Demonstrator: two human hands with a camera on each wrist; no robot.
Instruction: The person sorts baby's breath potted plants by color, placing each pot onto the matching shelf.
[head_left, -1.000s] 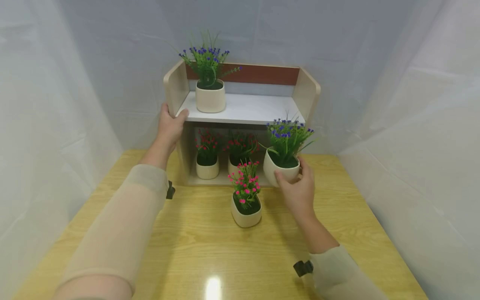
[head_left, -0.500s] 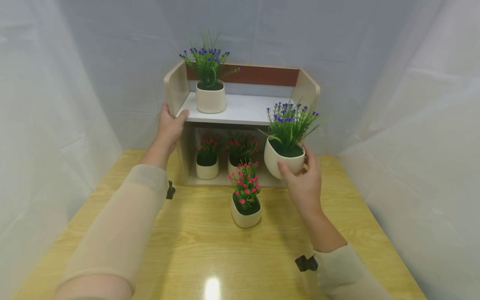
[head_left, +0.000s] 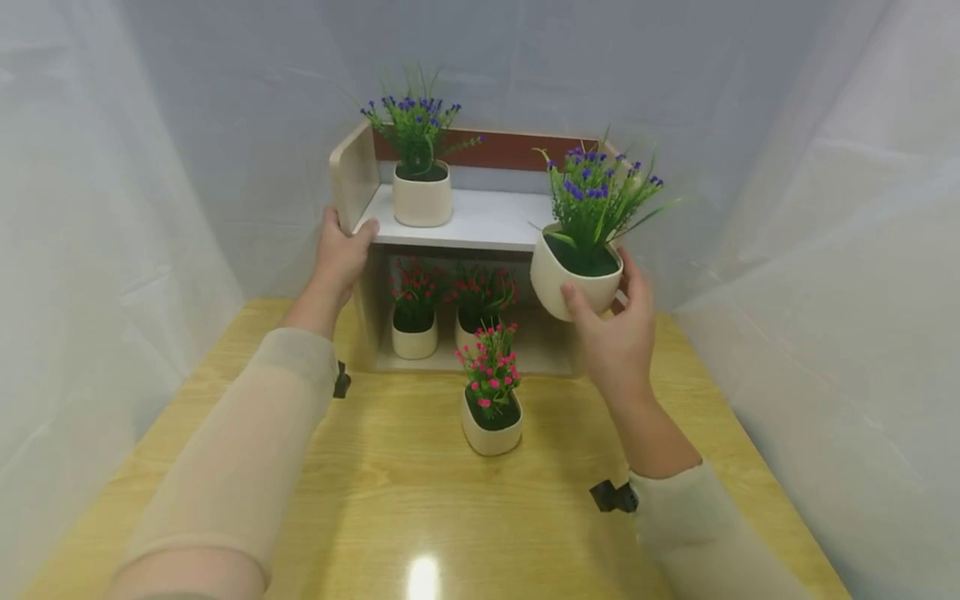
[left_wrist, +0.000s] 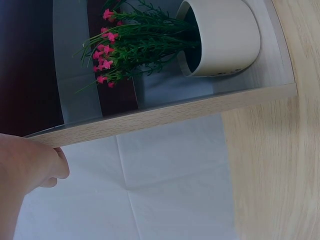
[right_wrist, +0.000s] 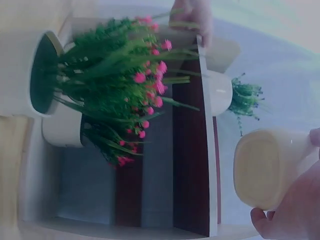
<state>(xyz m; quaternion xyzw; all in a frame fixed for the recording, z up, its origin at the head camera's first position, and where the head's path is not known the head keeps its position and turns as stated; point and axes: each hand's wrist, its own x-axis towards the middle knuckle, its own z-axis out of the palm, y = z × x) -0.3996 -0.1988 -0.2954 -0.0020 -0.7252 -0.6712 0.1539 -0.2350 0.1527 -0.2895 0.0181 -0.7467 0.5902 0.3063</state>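
Note:
My right hand grips a white pot of purple flowers and holds it, slightly tilted, in the air before the shelf's right side. The right wrist view shows that pot's pale underside. My left hand holds the left side panel of the two-tier shelf, its thumb at the upper board's front edge. On the upper board, at the left, stands another pot of purple flowers. Two pots of red-pink flowers, one at the left and one in the middle, stand in the lower compartment.
A pot of pink flowers stands on the wooden table in front of the shelf, partly covering the middle pot behind it. Pale sheeting hangs at the back and on both sides. A black wrist camera sits at my right sleeve.
My right hand has lifted the purple-flower pot from in front of the lower compartment up to the upper board's height, shifting slightly right. The left hand stays at the shelf's side panel.

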